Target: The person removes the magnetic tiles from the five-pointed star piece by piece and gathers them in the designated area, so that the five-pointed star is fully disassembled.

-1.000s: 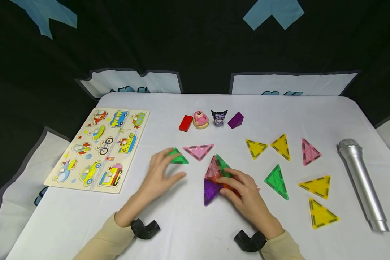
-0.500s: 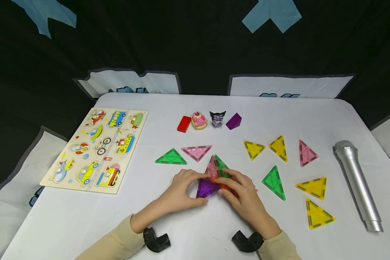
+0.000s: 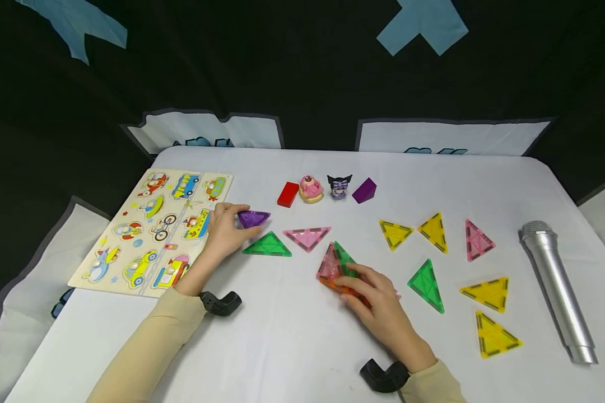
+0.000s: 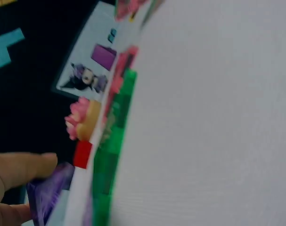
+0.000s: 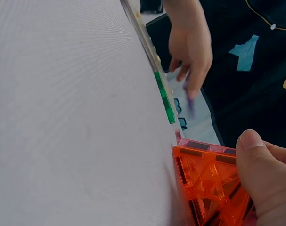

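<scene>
My left hand pinches a purple triangular magnetic tile between thumb and fingers, just behind a flat green triangle tile. In the left wrist view, that purple tile is held off the table, partly cut by the frame. With my right hand I grip a small cluster of joined triangle tiles: a pink one, a green one and an orange one. My thumb presses on the orange tile in the right wrist view; the cluster's far side is hidden. A loose pink triangle tile lies between the hands.
On the left lies a wooden vehicle puzzle board. Along the back stand a red block, a pink cake-like toy, a black-eared figurine and a purple block. Several yellow tiles and a silver microphone lie right.
My left hand came to the cluster, took the purple tile off it and carried it left and back to behind the green tile. The right hand stays on the cluster.
</scene>
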Demonstrator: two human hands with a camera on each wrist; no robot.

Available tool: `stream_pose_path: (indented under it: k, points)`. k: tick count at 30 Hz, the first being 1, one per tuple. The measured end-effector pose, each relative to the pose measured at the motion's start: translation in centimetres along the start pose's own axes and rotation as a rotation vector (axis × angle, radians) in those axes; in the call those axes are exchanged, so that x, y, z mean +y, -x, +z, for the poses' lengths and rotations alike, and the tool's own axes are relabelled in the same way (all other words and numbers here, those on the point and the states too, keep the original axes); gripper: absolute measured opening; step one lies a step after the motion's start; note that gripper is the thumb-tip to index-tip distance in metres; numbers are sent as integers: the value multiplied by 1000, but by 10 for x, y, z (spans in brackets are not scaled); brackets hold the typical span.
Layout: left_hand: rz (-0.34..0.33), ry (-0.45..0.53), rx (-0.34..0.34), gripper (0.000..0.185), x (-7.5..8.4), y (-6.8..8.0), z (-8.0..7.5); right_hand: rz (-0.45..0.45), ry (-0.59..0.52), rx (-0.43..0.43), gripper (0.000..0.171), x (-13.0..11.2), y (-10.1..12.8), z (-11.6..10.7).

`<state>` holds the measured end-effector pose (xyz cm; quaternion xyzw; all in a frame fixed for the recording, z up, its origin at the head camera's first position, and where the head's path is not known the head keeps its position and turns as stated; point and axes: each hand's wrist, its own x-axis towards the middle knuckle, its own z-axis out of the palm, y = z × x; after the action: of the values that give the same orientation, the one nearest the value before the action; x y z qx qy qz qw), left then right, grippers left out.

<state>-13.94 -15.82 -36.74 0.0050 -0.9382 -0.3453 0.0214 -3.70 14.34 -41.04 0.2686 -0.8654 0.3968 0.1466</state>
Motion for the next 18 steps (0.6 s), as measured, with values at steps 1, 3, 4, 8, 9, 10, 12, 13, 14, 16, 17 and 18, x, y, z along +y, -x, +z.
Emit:
stream_pose_path:
  k: [1, 3, 4, 8, 9, 10, 12, 13, 14, 16, 17, 18]
  points:
    - [-10, -15, 2, 57, -5, -3, 3, 2, -1, -3, 33, 0, 1, 1]
    - [-19, -32, 16, 57, -12, -5, 8, 4, -1, -7, 32, -1, 2, 1]
    - [-12, -38, 28, 57, -14, -5, 10, 4, 0, -9, 32, -1, 2, 2]
    - [75, 10, 74, 58, -8, 2, 15, 20, -2, -30, 31, -2, 3, 0]
    - [115, 34, 62, 57, -3, 5, 16, 33, -6, -40, 31, -2, 3, -2]
    - [164, 61, 34, 56, 2, 8, 18, 48, -12, -51, 32, -2, 3, -3]
    - [259, 122, -70, 56, 15, 16, 23, 89, -34, -83, 34, -1, 2, -8]
    - [305, 146, -141, 58, 21, 20, 28, 104, -49, -99, 34, -1, 2, -10]
    - [351, 165, -219, 60, 27, 24, 32, 114, -65, -113, 35, 0, 2, -11]
    - [421, 183, -370, 67, 37, 33, 43, 137, -87, -134, 39, 2, 2, -14]
    - [443, 179, -429, 71, 41, 38, 49, 141, -99, -135, 41, 2, 1, -14]
    - [458, 183, -475, 74, 45, 42, 55, 142, -104, -131, 43, 3, 1, -14]
